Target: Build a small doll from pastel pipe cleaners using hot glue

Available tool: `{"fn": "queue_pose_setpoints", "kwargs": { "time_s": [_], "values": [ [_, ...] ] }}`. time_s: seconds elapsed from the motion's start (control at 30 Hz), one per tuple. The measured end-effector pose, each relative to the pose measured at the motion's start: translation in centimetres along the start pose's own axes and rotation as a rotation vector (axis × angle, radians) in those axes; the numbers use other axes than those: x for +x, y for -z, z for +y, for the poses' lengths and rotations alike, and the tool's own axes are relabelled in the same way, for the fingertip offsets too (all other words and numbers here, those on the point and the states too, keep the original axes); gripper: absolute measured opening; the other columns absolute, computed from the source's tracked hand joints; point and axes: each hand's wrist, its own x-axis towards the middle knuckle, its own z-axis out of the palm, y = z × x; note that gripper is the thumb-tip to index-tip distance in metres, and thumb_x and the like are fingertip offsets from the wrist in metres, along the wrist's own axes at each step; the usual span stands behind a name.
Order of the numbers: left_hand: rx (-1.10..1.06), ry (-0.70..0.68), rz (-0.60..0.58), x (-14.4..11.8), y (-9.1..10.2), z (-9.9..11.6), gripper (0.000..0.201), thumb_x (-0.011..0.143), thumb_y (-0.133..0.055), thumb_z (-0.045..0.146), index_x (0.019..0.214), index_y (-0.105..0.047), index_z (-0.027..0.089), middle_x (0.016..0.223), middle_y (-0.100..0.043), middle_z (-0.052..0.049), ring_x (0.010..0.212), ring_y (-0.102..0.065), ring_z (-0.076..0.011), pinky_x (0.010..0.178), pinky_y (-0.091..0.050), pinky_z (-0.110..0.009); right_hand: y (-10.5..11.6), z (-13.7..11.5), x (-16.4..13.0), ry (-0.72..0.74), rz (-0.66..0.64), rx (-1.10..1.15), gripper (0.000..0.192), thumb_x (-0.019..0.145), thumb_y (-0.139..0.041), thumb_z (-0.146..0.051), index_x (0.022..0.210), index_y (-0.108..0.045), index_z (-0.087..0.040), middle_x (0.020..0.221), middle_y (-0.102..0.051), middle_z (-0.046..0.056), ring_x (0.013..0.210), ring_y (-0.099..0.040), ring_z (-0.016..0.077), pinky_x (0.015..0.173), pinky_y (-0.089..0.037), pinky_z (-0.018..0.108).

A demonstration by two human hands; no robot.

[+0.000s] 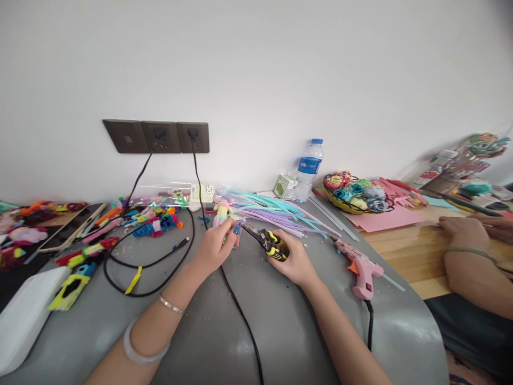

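Grey, slightly glossy sheeting covers the table (240, 331) where the person works; the left hand (214, 248) pinches a small pastel fuzzy piece (236, 227) between thumb and fingertips, held just above the surface near the middle of the table; the right hand (294, 262) is wrapped tight around the yellow-and-black handles of a pair of cutters (267, 243), whose dark metal jaws point toward ten o'clock, straight at the pinched piece; the piece sits just beyond the tips, at ten o'clock from the right hand, and whether steel touches fuzz I cannot tell; the tool's long axis runs from the right palm up and leftward, so the left hand is the one already on the piece. At twelve o'clock from the hands lies a fan of long, soft pastel stems (280, 211), lilac, pink and turquoise, reaching off toward three o'clock; a black cable (240, 315) snakes between the forearms; at three o'clock rests a pink glue gun (360, 267), smooth plastic with an orange trigger; at the far right another person's hand (460, 230) rests on the bare wood.
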Motion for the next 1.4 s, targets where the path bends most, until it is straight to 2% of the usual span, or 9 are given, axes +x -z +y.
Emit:
{"fn": "queue_pose_setpoints", "kwargs": {
  "time_s": [0.23,0.4,0.47,0.7,0.87,1.13,1.2,1.3,1.4],
  "values": [
    [0.039,-0.02,-0.006,0.08,0.06,-0.14,0.025,0.1,-0.032,0.03,0.079,-0.042,0.023,0.067,-0.064,0.0,0.056,-0.056,-0.0152,0.061,-0.04,-0.026,-0.02,0.14,-0.04,0.001,0.01,0.017,0.037,0.068,-0.06,-0.022,0.105,-0.06,-0.022,0.082,-0.067,0.002,0.071,-0.059,0.0197,0.066,-0.046,0.029],
    [0.037,-0.015,0.004,0.08,0.1,-0.04,0.021,0.1,-0.032,0.031,0.1,-0.051,0.021,0.073,-0.067,-0.002,0.06,-0.059,-0.0166,0.063,-0.044,-0.027,-0.07,0.22,-0.01,0.0,0.011,0.016,0.037,0.067,-0.06,-0.022,0.104,-0.06,-0.022,0.081,-0.066,0.002,0.07,-0.059,0.0199,0.066,-0.045,0.029],
    [0.04,-0.019,0.002,0.08,0.1,-0.07,0.022,0.1,-0.031,0.031,0.103,-0.051,0.021,0.073,-0.067,-0.002,0.06,-0.059,-0.0164,0.063,-0.044,-0.026,-0.04,0.17,0.0,-0.004,0.003,0.018,0.036,0.068,-0.06,-0.022,0.104,-0.06,-0.022,0.081,-0.066,0.002,0.071,-0.059,0.0199,0.066,-0.045,0.029],
    [0.026,-0.016,0.008,0.06,0.04,-0.16,0.021,0.101,-0.031,0.031,0.095,-0.049,0.022,0.071,-0.066,-0.001,0.059,-0.058,-0.0155,0.064,-0.046,-0.026,-0.03,0.15,-0.06,-0.013,0.006,0.021,0.036,0.068,-0.06,-0.023,0.105,-0.06,-0.022,0.082,-0.067,0.003,0.072,-0.059,0.0204,0.067,-0.046,0.03],
    [0.051,-0.003,0.02,0.07,0.16,0.17,0.019,0.099,-0.034,0.029,0.088,-0.049,0.022,0.069,-0.066,0.0,0.054,-0.056,-0.0146,0.06,-0.043,-0.026,-0.06,0.23,-0.03,0.0,0.007,0.023,0.038,0.068,-0.06,-0.022,0.105,-0.06,-0.022,0.083,-0.067,0.002,0.072,-0.06,0.0198,0.067,-0.046,0.029],
    [0.085,-0.021,0.024,-0.01,0.04,-0.47,0.029,0.1,-0.034,0.03,0.073,-0.044,0.023,0.062,-0.06,0.001,0.052,-0.051,-0.014,0.058,-0.038,-0.025,-0.04,0.29,-0.08,-0.013,0.008,0.024,0.038,0.068,-0.061,-0.023,0.106,-0.06,-0.022,0.082,-0.067,0.003,0.071,-0.059,0.0201,0.066,-0.046,0.03],
    [0.069,-0.016,0.025,-0.06,0.03,-0.49,0.027,0.1,-0.035,0.032,0.078,-0.048,0.022,0.064,-0.062,0.0,0.055,-0.055,-0.0151,0.06,-0.04,-0.026,-0.05,0.24,-0.07,-0.014,0.011,0.026,0.038,0.068,-0.061,-0.023,0.106,-0.06,-0.022,0.082,-0.067,0.002,0.071,-0.059,0.02,0.066,-0.046,0.03],
    [0.035,-0.006,0.038,-0.12,0.02,-0.46,0.023,0.1,-0.037,0.033,0.099,-0.055,0.02,0.071,-0.067,-0.001,0.062,-0.061,-0.0169,0.065,-0.044,-0.026,-0.02,0.13,-0.05,-0.014,0.002,0.029,0.036,0.068,-0.06,-0.023,0.105,-0.06,-0.022,0.082,-0.066,0.003,0.072,-0.058,0.02,0.067,-0.046,0.03],
    [0.022,-0.016,0.042,-0.12,0.02,-0.39,0.026,0.1,-0.037,0.032,0.111,-0.056,0.02,0.075,-0.07,-0.002,0.066,-0.064,-0.0175,0.067,-0.046,-0.027,-0.01,0.04,-0.03,-0.02,-0.002,0.031,0.035,0.068,-0.06,-0.023,0.103,-0.06,-0.022,0.08,-0.066,0.002,0.071,-0.058,0.0201,0.066,-0.045,0.03]
  ]
}}
